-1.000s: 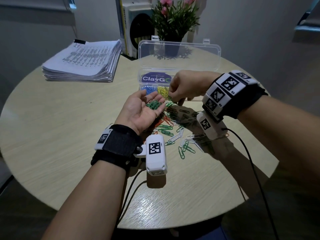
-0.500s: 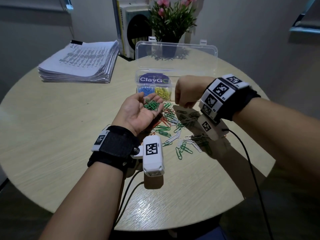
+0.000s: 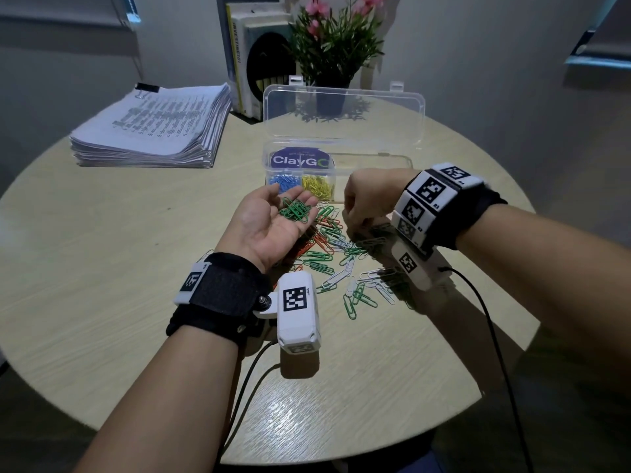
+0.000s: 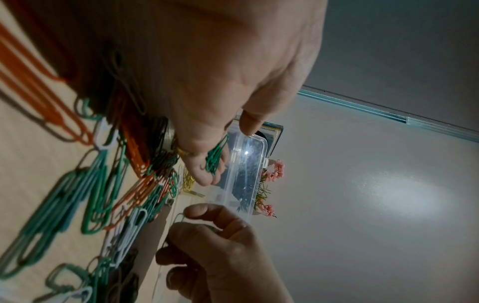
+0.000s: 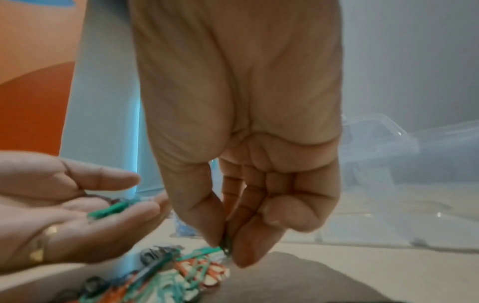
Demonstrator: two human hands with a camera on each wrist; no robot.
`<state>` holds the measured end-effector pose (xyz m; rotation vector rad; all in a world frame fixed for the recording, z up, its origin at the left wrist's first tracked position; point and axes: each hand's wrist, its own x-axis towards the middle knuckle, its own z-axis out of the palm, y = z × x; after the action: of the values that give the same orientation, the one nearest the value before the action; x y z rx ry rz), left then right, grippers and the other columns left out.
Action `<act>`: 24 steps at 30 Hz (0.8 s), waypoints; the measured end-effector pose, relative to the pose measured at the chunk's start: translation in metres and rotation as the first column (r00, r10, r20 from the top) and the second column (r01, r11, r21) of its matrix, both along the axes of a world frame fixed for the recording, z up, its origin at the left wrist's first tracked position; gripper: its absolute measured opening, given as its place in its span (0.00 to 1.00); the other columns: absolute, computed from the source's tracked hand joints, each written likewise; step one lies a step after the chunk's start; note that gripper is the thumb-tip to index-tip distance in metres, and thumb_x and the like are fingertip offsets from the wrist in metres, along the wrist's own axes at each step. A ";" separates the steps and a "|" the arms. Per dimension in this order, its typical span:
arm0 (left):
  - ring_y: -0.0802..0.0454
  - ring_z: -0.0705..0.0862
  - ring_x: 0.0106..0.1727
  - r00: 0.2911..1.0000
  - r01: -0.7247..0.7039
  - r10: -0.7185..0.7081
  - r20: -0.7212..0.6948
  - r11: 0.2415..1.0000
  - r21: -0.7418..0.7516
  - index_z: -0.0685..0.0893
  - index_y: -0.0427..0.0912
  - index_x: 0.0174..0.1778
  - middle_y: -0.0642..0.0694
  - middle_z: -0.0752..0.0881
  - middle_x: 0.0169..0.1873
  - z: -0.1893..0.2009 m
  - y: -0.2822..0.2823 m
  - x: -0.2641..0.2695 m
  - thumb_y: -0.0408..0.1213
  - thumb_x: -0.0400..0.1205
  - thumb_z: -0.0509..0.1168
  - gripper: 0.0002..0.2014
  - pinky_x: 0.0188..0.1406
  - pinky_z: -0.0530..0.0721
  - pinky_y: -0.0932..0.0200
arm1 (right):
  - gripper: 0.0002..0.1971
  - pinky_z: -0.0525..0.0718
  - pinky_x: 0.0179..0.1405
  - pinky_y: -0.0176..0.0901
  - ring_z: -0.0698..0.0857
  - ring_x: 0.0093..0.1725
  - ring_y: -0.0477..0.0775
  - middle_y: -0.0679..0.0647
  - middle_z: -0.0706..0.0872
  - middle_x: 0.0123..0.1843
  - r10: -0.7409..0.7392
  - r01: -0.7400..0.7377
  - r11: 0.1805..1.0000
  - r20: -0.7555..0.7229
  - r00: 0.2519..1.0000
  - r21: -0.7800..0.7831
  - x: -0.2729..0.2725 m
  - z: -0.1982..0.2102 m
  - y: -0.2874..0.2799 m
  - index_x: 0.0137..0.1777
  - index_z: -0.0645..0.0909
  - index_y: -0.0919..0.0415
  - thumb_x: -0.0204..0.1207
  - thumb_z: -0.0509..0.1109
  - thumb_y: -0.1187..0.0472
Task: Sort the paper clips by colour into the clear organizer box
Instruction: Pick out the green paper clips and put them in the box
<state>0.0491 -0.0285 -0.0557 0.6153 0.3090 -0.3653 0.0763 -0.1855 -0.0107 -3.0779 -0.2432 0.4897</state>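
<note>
On the round table (image 3: 102, 268) the clear organizer box (image 3: 375, 158) holds blue clips (image 3: 282, 181) and yellow clips (image 3: 317, 184); left hand (image 3: 269, 227) flat, right hand (image 5: 233, 205) pinching a green clip (image 5: 225, 246).

A round blue label (image 3: 300, 161) inside the clear plastic organizer box (image 3: 372, 158) reads "ClayGo", its last letter partly cut off. At the far edge, a white-and-yellow book spine (image 3: 236, 54) reads "INVESTING101".
</note>
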 end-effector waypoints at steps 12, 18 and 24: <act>0.41 0.82 0.49 1.000 -0.007 0.007 0.005 1.000 -0.021 0.78 0.27 0.53 0.34 0.81 0.45 0.000 0.001 0.001 0.38 0.87 0.51 0.17 0.57 0.79 0.48 | 0.10 0.83 0.34 0.42 0.82 0.35 0.53 0.61 0.90 0.44 -0.022 0.014 0.993 0.072 0.997 0.117 0.003 -0.006 0.019 0.50 0.89 0.66 0.70 0.74 0.63; 0.41 0.82 0.50 1.000 -0.007 0.007 0.006 1.000 -0.024 0.79 0.27 0.53 0.33 0.82 0.47 0.000 0.001 0.000 0.38 0.88 0.51 0.17 0.60 0.78 0.47 | 0.11 0.87 0.42 0.46 0.86 0.41 0.55 0.61 0.91 0.49 -0.010 0.007 0.997 0.046 0.999 0.076 0.006 -0.013 0.021 0.51 0.88 0.66 0.69 0.76 0.65; 0.41 0.82 0.50 1.000 -0.008 0.008 0.005 1.000 -0.022 0.78 0.27 0.51 0.34 0.82 0.46 0.000 0.001 0.000 0.38 0.88 0.51 0.17 0.61 0.78 0.48 | 0.11 0.81 0.32 0.41 0.80 0.35 0.52 0.61 0.88 0.42 -0.025 0.021 0.990 0.023 0.999 0.142 0.003 -0.011 0.015 0.51 0.88 0.69 0.71 0.71 0.66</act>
<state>0.0492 -0.0273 -0.0554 0.5928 0.3020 -0.3587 0.0794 -0.1705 -0.0214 -2.9469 -0.2320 0.4139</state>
